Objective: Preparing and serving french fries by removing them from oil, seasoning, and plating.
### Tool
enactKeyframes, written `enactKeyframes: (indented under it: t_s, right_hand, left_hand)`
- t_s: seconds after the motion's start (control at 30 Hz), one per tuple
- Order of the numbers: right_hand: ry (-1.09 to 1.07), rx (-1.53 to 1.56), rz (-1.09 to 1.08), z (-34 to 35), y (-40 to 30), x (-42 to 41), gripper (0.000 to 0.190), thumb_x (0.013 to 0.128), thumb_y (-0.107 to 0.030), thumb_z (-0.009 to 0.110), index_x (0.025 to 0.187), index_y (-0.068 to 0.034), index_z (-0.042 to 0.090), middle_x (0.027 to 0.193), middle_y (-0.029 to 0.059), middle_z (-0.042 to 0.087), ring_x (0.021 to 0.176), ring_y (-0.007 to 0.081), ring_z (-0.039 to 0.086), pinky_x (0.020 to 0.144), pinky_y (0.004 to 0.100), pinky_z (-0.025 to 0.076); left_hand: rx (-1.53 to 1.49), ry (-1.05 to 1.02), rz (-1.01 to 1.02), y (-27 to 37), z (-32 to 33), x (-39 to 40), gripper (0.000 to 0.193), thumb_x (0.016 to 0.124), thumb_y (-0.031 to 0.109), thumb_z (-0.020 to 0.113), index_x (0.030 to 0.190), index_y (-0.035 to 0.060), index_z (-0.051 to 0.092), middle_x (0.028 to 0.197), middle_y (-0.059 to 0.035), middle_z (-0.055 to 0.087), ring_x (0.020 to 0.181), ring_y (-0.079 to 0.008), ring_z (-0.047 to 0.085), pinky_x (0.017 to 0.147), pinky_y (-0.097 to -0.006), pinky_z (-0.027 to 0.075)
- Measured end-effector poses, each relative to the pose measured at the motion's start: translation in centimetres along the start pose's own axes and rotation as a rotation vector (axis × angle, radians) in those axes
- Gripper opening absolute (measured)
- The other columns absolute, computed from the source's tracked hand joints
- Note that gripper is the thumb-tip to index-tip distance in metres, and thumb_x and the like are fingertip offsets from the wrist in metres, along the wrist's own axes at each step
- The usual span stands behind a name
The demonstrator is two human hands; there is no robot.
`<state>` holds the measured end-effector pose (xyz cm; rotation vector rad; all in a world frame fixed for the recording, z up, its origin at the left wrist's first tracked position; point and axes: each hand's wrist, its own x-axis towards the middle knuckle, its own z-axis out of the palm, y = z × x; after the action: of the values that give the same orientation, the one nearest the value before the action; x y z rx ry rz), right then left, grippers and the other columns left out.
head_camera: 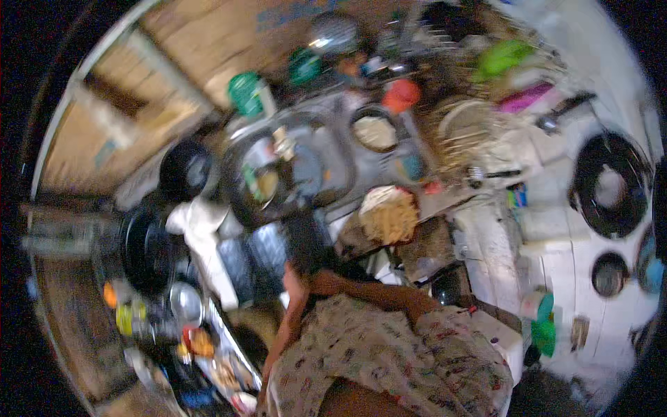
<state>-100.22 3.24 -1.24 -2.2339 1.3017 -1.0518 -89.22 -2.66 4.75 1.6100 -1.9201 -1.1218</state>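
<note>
The picture is strongly blurred. In front of my body my left hand [295,285] and my right hand [322,282] are close together at the lower end of a dark object [306,240], whose kind I cannot tell. Whether either hand grips it is unclear, as the fingers are not distinct. Beyond it is a metal sink [341,156] with dishes in its basin. A round container with pale contents [374,132] stands on the sink's drainboard, and a bowl of light brown and white contents [390,216] is at its near edge.
Black round pans [186,169] are at the left, above a rack of utensils and containers [200,344]. A white cloth [206,245] hangs near them. Green containers [245,94] and a red one [401,95] line the sink's far side. A black pan [609,185] hangs on the white wall.
</note>
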Motion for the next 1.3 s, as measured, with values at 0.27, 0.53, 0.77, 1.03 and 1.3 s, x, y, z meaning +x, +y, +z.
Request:
enactKeyframes:
  t_s: [0.27, 0.53, 0.77, 1.03, 1.3]
  right_hand:
    - [-0.137, -0.260, 0.121, -9.4, -3.7, 2.3, 0.030, 0.081, -0.020, 0.054, 0.107, -0.006, 0.051, 0.085, 0.0123, 0.052, 0.073, 0.0296, 0.059, 0.055, 0.0423, 0.047]
    - [0.186, -0.646, 0.722, -35.0, 0.5, -2.3, 0.021, 0.070, -0.015, 0.058, 0.090, -0.008, 0.059, 0.081, 0.0135, 0.058, 0.078, 0.0327, 0.057, 0.067, 0.0418, 0.045]
    - [1.063, -1.210, 0.803, -66.4, -8.8, -2.2, 0.022, 0.076, -0.021, 0.064, 0.085, -0.002, 0.057, 0.081, 0.0206, 0.058, 0.075, 0.0362, 0.057, 0.063, 0.0442, 0.044]
    - [0.670, -1.096, 1.031, -88.6, -2.7, -10.3, 0.068, 0.067, -0.056, 0.070, 0.106, -0.001, 0.059, 0.080, 0.0087, 0.063, 0.072, 0.0211, 0.059, 0.061, 0.0294, 0.045]
    - [0.536, -0.672, 1.042, -88.7, -3.3, -10.2, 0.049, 0.072, -0.049, 0.070, 0.087, -0.002, 0.066, 0.070, -0.0005, 0.058, 0.062, 0.0082, 0.051, 0.057, 0.0230, 0.040]
  left_hand:
    - [0.186, -0.087, 0.139, -0.7, 0.3, 1.0, 0.021, 0.075, 0.009, 0.061, 0.094, 0.0014, 0.054, 0.077, -0.0193, 0.063, 0.072, -0.0360, 0.062, 0.062, -0.0402, 0.048]
    - [0.187, -0.170, 0.157, 5.5, -0.4, 1.0, 0.019, 0.080, 0.016, 0.058, 0.090, 0.0003, 0.059, 0.071, -0.0173, 0.061, 0.065, -0.0321, 0.061, 0.059, -0.0383, 0.047]
    - [0.202, -0.529, 0.341, 7.4, 0.5, 0.4, 0.020, 0.083, 0.021, 0.057, 0.091, 0.0030, 0.062, 0.073, -0.0152, 0.063, 0.069, -0.0287, 0.063, 0.062, -0.0369, 0.048]
    - [0.434, -0.502, 0.602, 6.8, 4.1, 1.0, 0.019, 0.087, 0.020, 0.051, 0.094, 0.0046, 0.061, 0.084, -0.0138, 0.064, 0.078, -0.0310, 0.061, 0.069, -0.0403, 0.047]
    - [0.290, -0.575, 0.349, 11.5, 2.9, -0.7, 0.021, 0.088, 0.023, 0.052, 0.092, 0.0040, 0.061, 0.077, -0.0147, 0.062, 0.071, -0.0322, 0.060, 0.065, -0.0413, 0.046]
